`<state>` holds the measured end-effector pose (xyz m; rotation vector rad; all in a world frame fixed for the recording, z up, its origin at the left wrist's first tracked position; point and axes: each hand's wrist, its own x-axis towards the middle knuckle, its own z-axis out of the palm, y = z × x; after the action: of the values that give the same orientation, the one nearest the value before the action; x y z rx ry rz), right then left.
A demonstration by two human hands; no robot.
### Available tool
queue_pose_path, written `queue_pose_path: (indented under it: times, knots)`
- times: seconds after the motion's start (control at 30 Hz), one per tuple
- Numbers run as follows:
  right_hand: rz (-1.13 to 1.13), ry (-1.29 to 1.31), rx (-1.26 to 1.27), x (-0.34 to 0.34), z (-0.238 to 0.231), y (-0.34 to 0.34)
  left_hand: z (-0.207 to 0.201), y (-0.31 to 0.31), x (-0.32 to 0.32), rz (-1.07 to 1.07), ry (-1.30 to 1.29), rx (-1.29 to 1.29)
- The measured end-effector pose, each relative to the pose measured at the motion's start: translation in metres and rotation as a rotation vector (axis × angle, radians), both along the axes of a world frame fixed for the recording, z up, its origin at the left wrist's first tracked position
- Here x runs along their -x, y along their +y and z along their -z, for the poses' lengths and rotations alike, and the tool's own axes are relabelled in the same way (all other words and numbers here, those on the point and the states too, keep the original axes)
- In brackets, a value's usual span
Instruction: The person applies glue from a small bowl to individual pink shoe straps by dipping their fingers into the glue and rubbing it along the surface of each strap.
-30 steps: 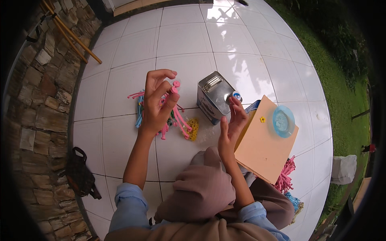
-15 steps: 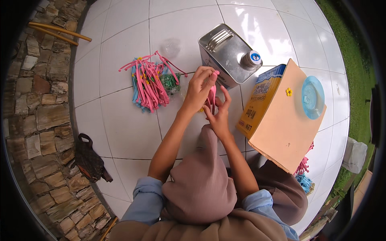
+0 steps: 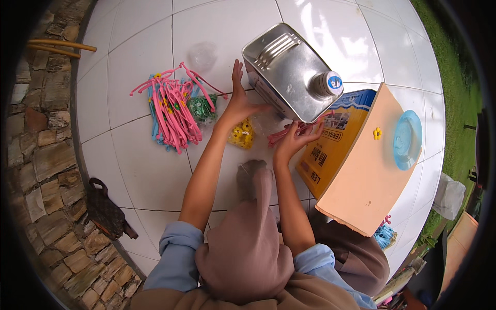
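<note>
My two hands are at a rectangular metal tin (image 3: 289,62) with a ridged handle and a round capped spout. My left hand (image 3: 242,101) presses along its left side, fingers stretched upward and thumb across the wall. At the near corner, my right hand (image 3: 297,142) curls its fingers against the tin, which looks raised off the floor. Pink strips (image 3: 281,135) show beside the right fingers; whether that hand touches them I cannot tell. A bag of yellow flower pieces (image 3: 242,135) lies between my forearms.
Left of my hands lie pink strips (image 3: 175,113) over blue ones, with a bag of green pieces (image 3: 202,108). A yellow-blue box (image 3: 330,147) carries a tan board (image 3: 369,181) holding a blue dish (image 3: 405,139) and yellow flower (image 3: 377,134). A dark bag (image 3: 107,211) sits by the stone wall.
My hands have left the pink strip they held together and moved apart to the tin. The tin appears larger, as if lifted. The yellow flower bag has come into fuller view.
</note>
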<state>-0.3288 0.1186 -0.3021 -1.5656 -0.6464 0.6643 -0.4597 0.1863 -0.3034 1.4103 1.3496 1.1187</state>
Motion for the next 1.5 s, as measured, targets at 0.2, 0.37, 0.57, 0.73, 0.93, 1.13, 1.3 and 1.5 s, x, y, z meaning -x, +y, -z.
queue_pose_path:
  times: [0.2, 0.37, 0.57, 0.73, 0.93, 1.13, 1.3, 1.5]
  knots:
    - [0.060, 0.146, 0.045, 0.006, 0.003, 0.018, 0.023, 0.022, -0.004, -0.015, -0.132, 0.026]
    - [-0.018, 0.140, -0.026, 0.033, -0.001, 0.055, 0.022, 0.054, 0.020, -0.138, -0.112, -0.061]
    - [-0.175, 0.036, -0.003, 0.046, -0.013, 0.104, 0.013, 0.092, 0.048, -0.226, -0.043, -0.163]
    - [-0.327, -0.062, 0.124, 0.017, -0.014, 0.098, 0.015, 0.058, 0.040, -0.605, 0.162, -0.197]
    - [-0.312, 0.044, 0.480, -0.015, 0.036, 0.048, 0.013, -0.036, -0.055, -0.164, -0.346, 0.197]
    - [-0.382, -0.008, 0.261, -0.007, 0.015, 0.031, 0.049, -0.049, -0.066, -0.167, -0.089, 0.202]
    - [-0.364, 0.215, 0.201, -0.003, -0.043, -0.024, -0.010, -0.074, -0.043, -0.018, -0.171, 0.237]
    - [-0.661, 0.229, -0.070, -0.046, -0.175, -0.034, -0.184, -0.066, -0.064, 0.236, -0.225, 0.082]
